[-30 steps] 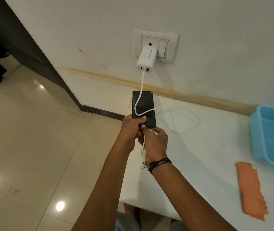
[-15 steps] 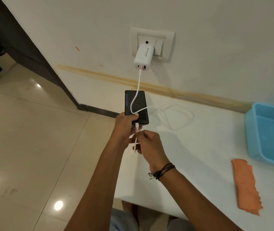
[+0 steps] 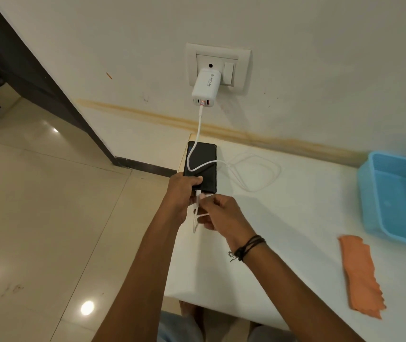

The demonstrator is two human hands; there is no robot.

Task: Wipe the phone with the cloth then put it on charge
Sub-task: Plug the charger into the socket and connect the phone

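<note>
A black phone (image 3: 203,161) is held at the white table's left edge, below the wall socket. My left hand (image 3: 181,193) grips its near end, thumb on the screen. My right hand (image 3: 218,213) pinches the white charging cable (image 3: 253,169) just behind its plug, and the plug sits at the phone's bottom port. The cable runs up over the phone to a white charger (image 3: 205,86) plugged into the socket, with a loose loop lying on the table. An orange cloth (image 3: 360,275) lies flat at the right.
A light blue plastic basket (image 3: 394,193) stands at the table's right, against the wall. The white table (image 3: 283,230) ends at its left edge beside the phone, with shiny floor tiles (image 3: 49,218) below. A dark door frame (image 3: 36,77) runs along the left.
The plug end of the cable came up to the phone's bottom port. Both hands and the phone shifted slightly left and away. The cloth and basket stayed put.
</note>
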